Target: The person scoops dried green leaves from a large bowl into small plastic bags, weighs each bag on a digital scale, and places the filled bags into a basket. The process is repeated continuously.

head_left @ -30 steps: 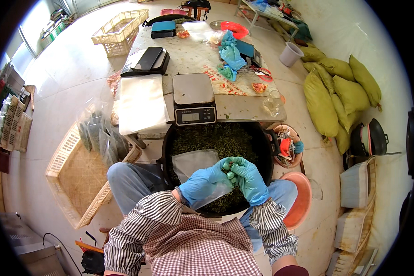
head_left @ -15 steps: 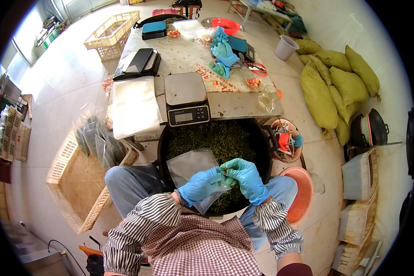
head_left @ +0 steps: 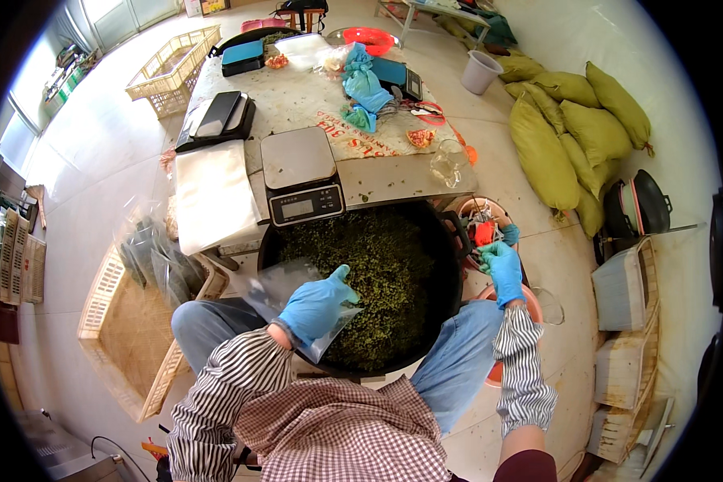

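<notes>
Clear bag (head_left: 279,283) at nine o'clock over black pan (head_left: 450,281), clamped by left hand (head_left: 315,308), fingers curled; right hand (head_left: 503,271) at three o'clock near pink bucket (head_left: 502,211), finger closure indeterminable

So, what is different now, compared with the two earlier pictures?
The right hand has moved right, away from the left hand, toward the pink bucket; whether it carries anything is unclear. The left hand and clear bag shifted left over the black tub. The scale stays on the table.
</notes>
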`<act>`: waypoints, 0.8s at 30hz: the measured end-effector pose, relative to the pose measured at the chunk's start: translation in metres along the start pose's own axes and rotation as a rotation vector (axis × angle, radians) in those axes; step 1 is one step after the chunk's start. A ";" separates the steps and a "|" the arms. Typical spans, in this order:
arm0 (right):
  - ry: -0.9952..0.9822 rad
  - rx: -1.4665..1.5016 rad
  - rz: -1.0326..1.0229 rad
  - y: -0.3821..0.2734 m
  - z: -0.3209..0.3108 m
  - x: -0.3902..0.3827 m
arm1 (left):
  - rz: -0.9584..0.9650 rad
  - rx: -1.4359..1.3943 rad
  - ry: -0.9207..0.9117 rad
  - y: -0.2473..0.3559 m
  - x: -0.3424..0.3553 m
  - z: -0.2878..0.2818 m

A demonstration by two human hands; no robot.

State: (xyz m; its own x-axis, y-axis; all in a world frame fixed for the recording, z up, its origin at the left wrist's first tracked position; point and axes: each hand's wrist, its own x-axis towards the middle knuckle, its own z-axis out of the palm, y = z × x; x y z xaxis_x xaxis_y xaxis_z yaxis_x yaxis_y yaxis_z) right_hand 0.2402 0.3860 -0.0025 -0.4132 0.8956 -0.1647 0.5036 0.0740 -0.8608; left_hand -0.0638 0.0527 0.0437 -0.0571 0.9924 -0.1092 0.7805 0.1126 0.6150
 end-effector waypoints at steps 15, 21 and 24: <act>-0.248 -0.195 -0.395 -0.059 0.136 -0.071 | -0.262 -0.374 0.963 -0.008 -0.091 -0.065; -0.208 -0.433 -0.300 -0.075 0.236 -0.120 | -0.298 -0.399 0.937 0.009 -0.076 -0.097; -0.355 -0.755 -0.510 -0.113 0.262 -0.167 | -0.280 -0.350 0.933 -0.015 -0.081 -0.091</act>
State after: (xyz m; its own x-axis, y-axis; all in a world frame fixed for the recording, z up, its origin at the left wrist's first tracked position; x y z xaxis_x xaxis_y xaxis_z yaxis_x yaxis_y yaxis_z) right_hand 0.0536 0.1134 -0.0033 -0.8583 0.5032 -0.1005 0.5034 0.7880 -0.3545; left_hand -0.1277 -0.0251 0.1147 -0.7854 0.5553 0.2734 0.4482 0.2057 0.8699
